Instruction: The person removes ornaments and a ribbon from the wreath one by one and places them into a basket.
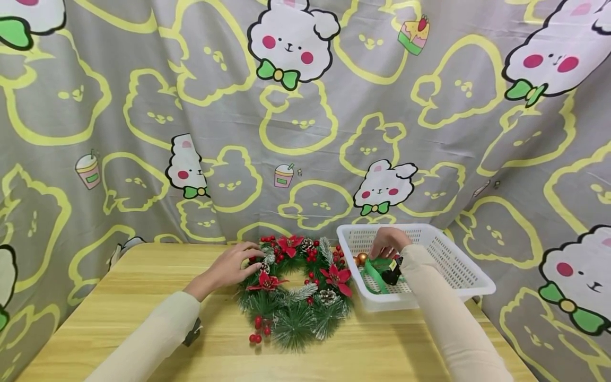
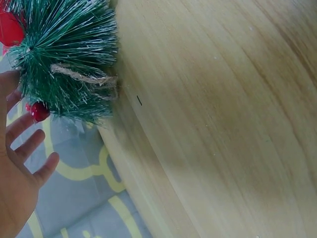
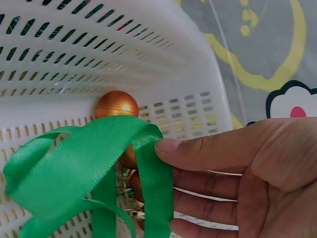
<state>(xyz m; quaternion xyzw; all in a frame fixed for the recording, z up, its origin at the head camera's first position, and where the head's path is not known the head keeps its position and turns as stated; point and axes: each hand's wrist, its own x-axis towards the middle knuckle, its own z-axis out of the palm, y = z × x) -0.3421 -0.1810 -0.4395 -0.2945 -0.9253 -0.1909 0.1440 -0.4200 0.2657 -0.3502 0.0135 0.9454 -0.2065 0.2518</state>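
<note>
A green Christmas wreath (image 1: 293,323) with red poinsettias, berries and pinecones lies on the table. My left hand (image 1: 231,265) rests at its left side; in the left wrist view, that hand's loosely spread fingers (image 2: 32,144) are beside the needles and a red berry (image 2: 39,111). Inside the white plastic basket (image 1: 382,303), my right hand (image 1: 389,240) pinches a green ribbon (image 3: 79,168) between thumb and fingers. The ribbon hangs in loose loops over shiny copper-coloured balls (image 3: 117,103), partly covering them.
The basket stands right of the wreath, near the patterned curtain (image 1: 305,127) behind the table. A black object (image 1: 392,273) shows by my right wrist. A loop of twine (image 2: 84,77) sticks out from the wreath. Bare wood tabletop (image 1: 229,345) extends in front.
</note>
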